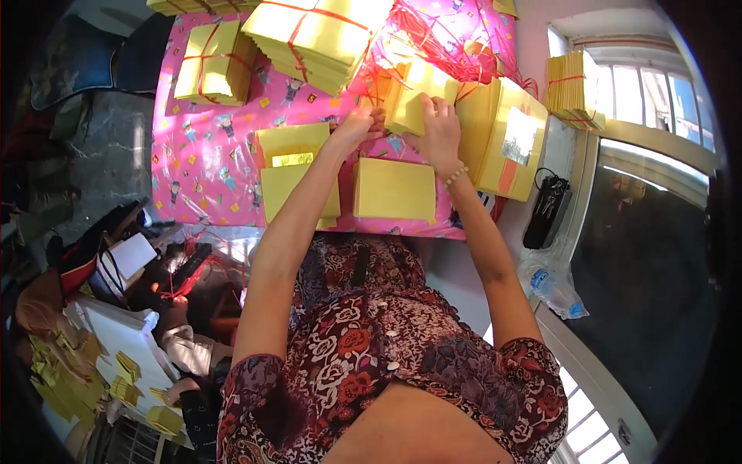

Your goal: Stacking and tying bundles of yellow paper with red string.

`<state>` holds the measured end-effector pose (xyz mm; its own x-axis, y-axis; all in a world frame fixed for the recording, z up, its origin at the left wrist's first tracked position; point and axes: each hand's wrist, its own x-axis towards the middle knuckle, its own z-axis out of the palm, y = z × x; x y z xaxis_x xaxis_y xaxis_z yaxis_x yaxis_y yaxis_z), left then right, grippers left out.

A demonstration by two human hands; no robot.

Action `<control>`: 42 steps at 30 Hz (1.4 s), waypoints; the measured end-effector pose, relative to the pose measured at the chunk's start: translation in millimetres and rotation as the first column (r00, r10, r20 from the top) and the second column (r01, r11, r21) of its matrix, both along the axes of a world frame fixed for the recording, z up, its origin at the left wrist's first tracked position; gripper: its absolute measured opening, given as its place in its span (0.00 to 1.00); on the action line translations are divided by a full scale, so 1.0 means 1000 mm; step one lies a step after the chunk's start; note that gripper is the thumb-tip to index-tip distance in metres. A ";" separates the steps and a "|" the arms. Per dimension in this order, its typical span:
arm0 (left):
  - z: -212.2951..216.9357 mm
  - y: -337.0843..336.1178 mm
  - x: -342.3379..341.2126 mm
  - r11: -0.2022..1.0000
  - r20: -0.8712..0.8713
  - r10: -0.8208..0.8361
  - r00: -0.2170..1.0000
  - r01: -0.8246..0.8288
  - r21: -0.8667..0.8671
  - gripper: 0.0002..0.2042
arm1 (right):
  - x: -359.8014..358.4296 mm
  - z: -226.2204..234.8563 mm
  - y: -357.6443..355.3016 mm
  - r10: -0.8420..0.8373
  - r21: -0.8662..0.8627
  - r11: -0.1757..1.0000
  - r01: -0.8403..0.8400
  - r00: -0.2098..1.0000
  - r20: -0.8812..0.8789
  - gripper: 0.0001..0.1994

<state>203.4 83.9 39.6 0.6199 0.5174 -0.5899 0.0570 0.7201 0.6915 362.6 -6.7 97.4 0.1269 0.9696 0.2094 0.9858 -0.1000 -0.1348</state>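
A small stack of yellow envelopes (417,89) stands at the far middle of a pink table. My right hand (440,131), with a bead bracelet at its wrist, grips this stack, fingers over its top and thumb by its near edge. At the stack's left side is my left hand (362,125), its fingers curled together beside strands of red string (379,81); what they pinch is too small to make out. Nearer to me lie another yellow stack (394,189) and a yellow pile (297,189) with a printed patch showing behind it.
Large yellow bundles tied with red string (309,39) stand at the back, beside a smaller tied bundle (209,66). Loose red string (440,31) heaps behind my hands. More envelopes (506,139) stand at right. A bottle (553,290) lies below keys (547,203). Another person's sleeve (193,348) shows at lower left.
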 end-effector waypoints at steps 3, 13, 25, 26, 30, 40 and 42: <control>0.001 -0.001 0.005 1.000 0.063 0.013 0.998 -0.012 -0.017 0.20 | 0.010 0.009 0.002 0.001 -0.027 1.000 -0.003 0.997 -0.079 0.40; -0.013 0.006 0.023 0.961 0.215 0.193 0.957 -0.140 -0.238 0.16 | 0.031 0.015 0.009 0.038 -0.028 0.999 -0.044 0.982 -0.183 0.41; 0.033 0.003 0.076 0.968 -0.278 -0.042 0.960 0.109 0.227 0.47 | 0.022 -0.003 -0.010 -0.064 0.034 0.997 0.070 0.984 -0.164 0.42; 0.036 -0.002 0.072 0.963 -0.280 -0.043 0.959 0.114 0.243 0.47 | 0.020 -0.003 -0.011 -0.079 0.065 0.994 0.091 0.982 -0.169 0.43; 0.035 -0.010 0.071 0.954 -0.082 0.153 0.985 -0.125 0.271 0.35 | 0.020 -0.001 -0.013 -0.027 0.082 0.996 0.048 0.970 -0.241 0.42; 0.020 -0.025 0.078 0.924 0.032 0.267 0.963 -0.265 0.276 0.36 | 0.047 0.060 0.037 0.119 0.290 0.957 0.018 0.886 -0.448 0.26; 0.004 -0.025 0.078 0.904 0.010 0.286 0.958 -0.273 0.331 0.35 | 0.032 0.080 0.064 -0.054 0.090 0.994 0.059 0.997 -0.059 0.22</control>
